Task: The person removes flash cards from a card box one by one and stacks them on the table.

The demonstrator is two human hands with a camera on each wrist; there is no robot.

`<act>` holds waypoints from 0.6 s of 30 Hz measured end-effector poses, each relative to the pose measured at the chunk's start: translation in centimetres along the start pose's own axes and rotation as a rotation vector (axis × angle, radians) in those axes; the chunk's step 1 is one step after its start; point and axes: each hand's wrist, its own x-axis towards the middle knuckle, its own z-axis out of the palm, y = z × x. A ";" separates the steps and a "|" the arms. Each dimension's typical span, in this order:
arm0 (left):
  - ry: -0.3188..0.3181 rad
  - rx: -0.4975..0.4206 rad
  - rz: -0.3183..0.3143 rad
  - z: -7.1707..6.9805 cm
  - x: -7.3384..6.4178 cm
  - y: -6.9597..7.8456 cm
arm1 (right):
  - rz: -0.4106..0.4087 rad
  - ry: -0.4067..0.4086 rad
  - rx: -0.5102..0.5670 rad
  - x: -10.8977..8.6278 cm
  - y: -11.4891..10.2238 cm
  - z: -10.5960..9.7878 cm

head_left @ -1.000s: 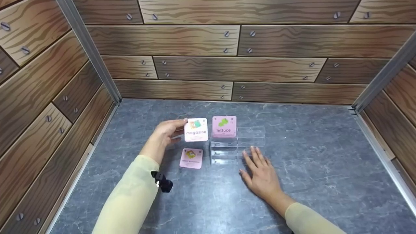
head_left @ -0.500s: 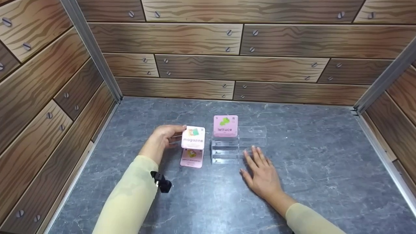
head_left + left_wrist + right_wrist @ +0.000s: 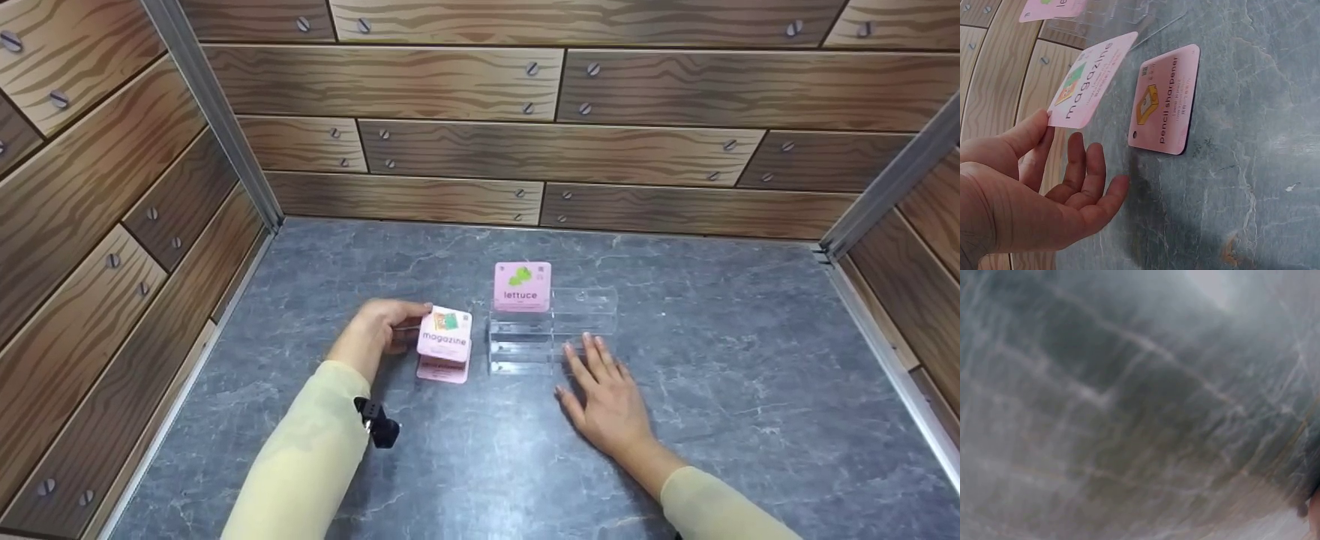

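Note:
By one corner, my left hand pinches a pink card reading "magazine" between thumb and finger. It hangs tilted above a "pencil sharpener" card, which lies on the table; in the head view the raised card covers most of that lower one. The other left fingers curl loosely beneath, as the left wrist view shows. To the right, a clear stepped plastic stand bears an upright "lettuce" card at its back left. My right hand rests flat, its fingertips at the stand's front right.
The grey marbled tabletop is bounded by wood-patterned walls at the back and both sides. Metal strips run along the side edges. A black wrist camera sits on the left sleeve.
My left hand has brought the "magazine" card down toward me and slightly left, from beside the stand to over the "pencil sharpener" card. My right hand stays in place.

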 end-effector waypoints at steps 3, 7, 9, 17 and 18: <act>0.013 0.020 -0.006 0.1 -0.1 -0.3 | 0.005 -0.010 -0.005 0.0 0.0 0.0; 0.026 0.071 -0.012 0.3 -0.1 -0.5 | 0.011 -0.008 0.002 0.0 0.0 0.0; 0.031 0.098 -0.017 0.4 0.0 -0.5 | 0.010 0.000 0.010 0.0 0.1 0.1; 0.079 0.174 -0.029 0.7 0.2 -0.7 | -0.015 0.040 0.009 0.0 0.2 0.2; 0.085 0.180 -0.030 0.8 0.2 -0.7 | -0.016 0.039 0.008 0.0 0.1 0.3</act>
